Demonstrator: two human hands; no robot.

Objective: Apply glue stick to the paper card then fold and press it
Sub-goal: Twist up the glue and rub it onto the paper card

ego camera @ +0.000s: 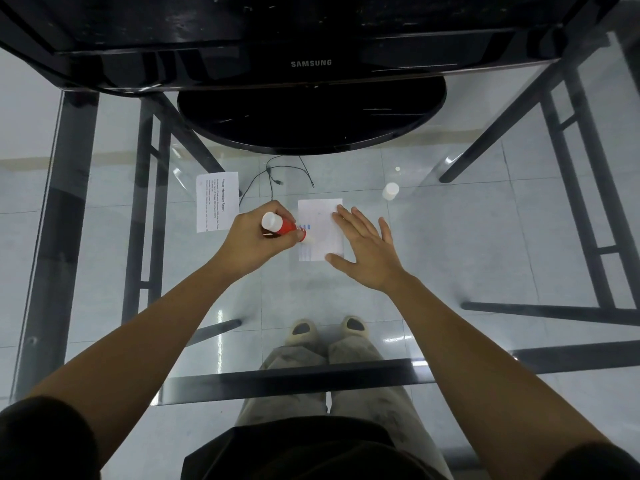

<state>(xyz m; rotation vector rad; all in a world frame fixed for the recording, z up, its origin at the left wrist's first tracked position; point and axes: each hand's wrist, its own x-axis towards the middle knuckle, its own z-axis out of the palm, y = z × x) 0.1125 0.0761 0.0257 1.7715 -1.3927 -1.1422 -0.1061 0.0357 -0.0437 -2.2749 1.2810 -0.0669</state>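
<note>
On glass table (485,258) | left hand (254,240) fingers pinching glue stick (282,225) | right hand (367,247) fingers spread on paper card (318,220)

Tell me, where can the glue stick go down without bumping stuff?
Bare glass lies right of the right hand, below the white cap, and near the table's front edge between the forearms. It is crowded around the paper card, the printed sheet and the monitor base.

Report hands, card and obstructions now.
Left hand grip shut on glue stick, tip at paper card. Right hand flat on card. Cap aside.
</note>
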